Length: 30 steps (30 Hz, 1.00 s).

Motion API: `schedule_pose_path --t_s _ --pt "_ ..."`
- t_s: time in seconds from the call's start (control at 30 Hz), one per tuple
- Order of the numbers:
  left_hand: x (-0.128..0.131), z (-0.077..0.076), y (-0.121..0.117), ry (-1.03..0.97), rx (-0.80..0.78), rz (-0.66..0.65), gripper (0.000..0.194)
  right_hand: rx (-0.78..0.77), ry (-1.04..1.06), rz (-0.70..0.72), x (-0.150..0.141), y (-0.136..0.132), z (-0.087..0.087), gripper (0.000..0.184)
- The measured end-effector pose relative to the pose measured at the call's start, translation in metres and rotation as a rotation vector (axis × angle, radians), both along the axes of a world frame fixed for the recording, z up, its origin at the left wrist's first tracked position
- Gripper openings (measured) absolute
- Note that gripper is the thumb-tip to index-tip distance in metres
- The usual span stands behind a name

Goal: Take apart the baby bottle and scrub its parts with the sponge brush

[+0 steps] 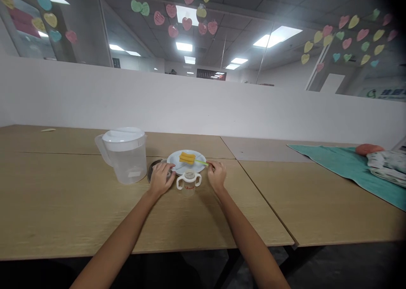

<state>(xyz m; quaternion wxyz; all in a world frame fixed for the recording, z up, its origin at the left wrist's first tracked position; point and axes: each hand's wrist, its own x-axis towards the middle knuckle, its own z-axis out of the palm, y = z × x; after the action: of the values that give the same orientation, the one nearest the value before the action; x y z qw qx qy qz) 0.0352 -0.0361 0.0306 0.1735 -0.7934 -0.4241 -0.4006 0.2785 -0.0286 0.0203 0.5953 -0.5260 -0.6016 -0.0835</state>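
Plate at cup's twelve o'clock, bearing yellow block.
Right hand pinches green stick, apparently for control; left hand half-curled over dish at plate's eight o'clock, grip indeterminable.

The wooden worktop carries a clear lidded pitcher, a dark round dish, a white plate, a two-handled cup and, at right, a teal cloth.

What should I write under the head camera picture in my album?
The right hand holds a thin green stick over a white plate of yellow pieces, with a two-handled cup in front.
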Motion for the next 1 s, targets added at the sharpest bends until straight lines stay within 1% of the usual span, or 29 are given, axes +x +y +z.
schedule_pose_path --t_s 0.07,0.13,0.23,0.33,0.4,0.53,0.6,0.67,0.8,1.0 --pt "0.005 -0.002 -0.002 0.059 -0.019 -0.094 0.024 0.003 0.0 0.003 0.0 0.0 0.0 0.029" --pt "0.01 -0.003 -0.006 0.066 -0.031 -0.142 0.025 0.006 -0.003 0.004 0.0 0.0 0.0 0.029" --pt "0.019 -0.006 -0.013 -0.057 -0.05 -0.167 0.028 0.006 -0.01 0.002 0.0 0.0 0.0 0.03" --pt "0.03 -0.01 -0.021 -0.185 -0.148 -0.244 0.03 0.003 -0.012 0.0 0.0 0.001 0.0 0.03" --pt "0.039 -0.015 -0.024 -0.205 -0.237 -0.293 0.043 -0.004 -0.007 0.005 0.0 0.001 -0.001 0.03" --pt "0.053 -0.022 -0.026 -0.289 -0.409 -0.299 0.075 -0.042 0.061 -0.013 -0.001 -0.001 -0.002 0.029" --pt "0.056 -0.022 -0.027 -0.348 -0.489 -0.337 0.083 -0.062 0.104 -0.027 -0.001 -0.002 -0.001 0.029" --pt "0.056 -0.021 -0.027 -0.385 -0.527 -0.379 0.08 -0.078 0.139 -0.031 -0.001 -0.003 0.0 0.029" --pt "0.056 -0.018 -0.03 -0.446 -0.587 -0.452 0.067 -0.104 0.166 -0.028 -0.002 -0.004 0.003 0.029" --pt "0.059 -0.022 -0.03 -0.548 -0.645 -0.472 0.069 -0.112 0.145 -0.02 -0.002 -0.004 0.003 0.031"
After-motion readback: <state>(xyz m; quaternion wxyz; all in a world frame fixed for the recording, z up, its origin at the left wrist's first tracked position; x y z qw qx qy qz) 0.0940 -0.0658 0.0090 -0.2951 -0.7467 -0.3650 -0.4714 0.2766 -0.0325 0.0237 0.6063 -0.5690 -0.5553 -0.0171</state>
